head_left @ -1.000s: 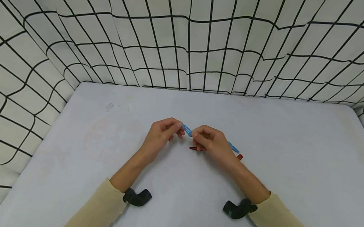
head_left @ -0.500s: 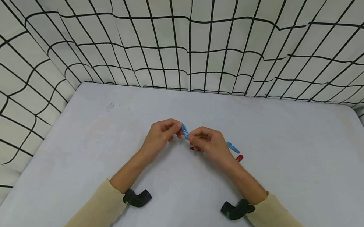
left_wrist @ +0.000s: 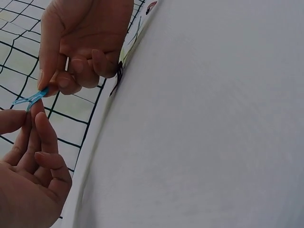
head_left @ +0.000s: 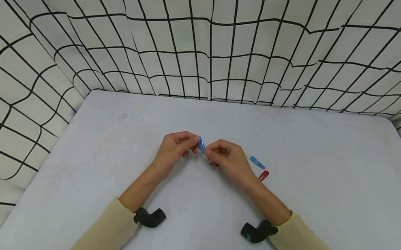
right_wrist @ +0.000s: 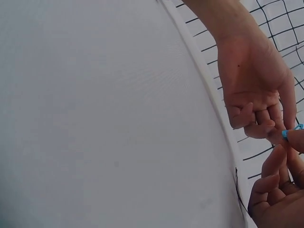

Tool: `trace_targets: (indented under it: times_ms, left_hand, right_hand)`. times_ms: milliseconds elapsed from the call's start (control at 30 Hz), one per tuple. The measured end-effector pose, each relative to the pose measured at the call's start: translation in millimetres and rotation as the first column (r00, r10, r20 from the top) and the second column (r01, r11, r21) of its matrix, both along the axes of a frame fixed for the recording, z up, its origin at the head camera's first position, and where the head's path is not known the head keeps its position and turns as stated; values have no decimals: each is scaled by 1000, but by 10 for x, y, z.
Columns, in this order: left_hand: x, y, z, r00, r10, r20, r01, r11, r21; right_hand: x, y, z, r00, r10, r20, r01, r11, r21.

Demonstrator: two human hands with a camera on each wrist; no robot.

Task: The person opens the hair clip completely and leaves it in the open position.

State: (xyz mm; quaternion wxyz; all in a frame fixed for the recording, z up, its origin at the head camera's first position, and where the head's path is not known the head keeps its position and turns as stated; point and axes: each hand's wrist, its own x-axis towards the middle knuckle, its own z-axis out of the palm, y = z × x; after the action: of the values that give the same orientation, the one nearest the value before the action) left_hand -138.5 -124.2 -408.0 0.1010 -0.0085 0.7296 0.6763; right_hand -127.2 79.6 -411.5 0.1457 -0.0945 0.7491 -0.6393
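A blue snap hair clip [head_left: 201, 144] is held up between the two hands in the head view. My left hand [head_left: 171, 151] pinches its far end between thumb and fingertips. The right hand [head_left: 229, 158] pinches the near end, its other fingers curled in. In the left wrist view the clip's [left_wrist: 34, 98] two parts stand apart in a fork, one gripped by each hand. Just beyond the right hand, a second blue hair clip [head_left: 257, 162] and a red hair clip [head_left: 264, 175] lie on the table. A yellow bit [head_left: 246, 155] shows behind the right hand, mostly hidden.
The white table [head_left: 150, 111] carries all of this. A white wall with a black wire grid [head_left: 230, 54] rises along its back and sides. Each wrist wears a black curved camera mount [head_left: 150, 217] over a beige sleeve.
The right hand has shifted slightly left and the held clip has tilted steeper. More of the red clip and second blue clip shows, and a yellow bit has come into sight.
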Motion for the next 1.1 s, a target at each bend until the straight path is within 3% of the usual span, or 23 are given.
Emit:
trace_targets:
  times_ms: [433, 1100]
  left_hand:
    - [5, -5, -1, 1000, 13, -8, -14, 999, -34]
    - [24, -21, -18, 1000, -7, 15, 8, 999, -45]
  right_hand:
    - [-2, -20, 27, 991, -50, -127, 48, 999, -17]
    - [-36, -117, 55, 981, -36, -190, 56, 994, 99]
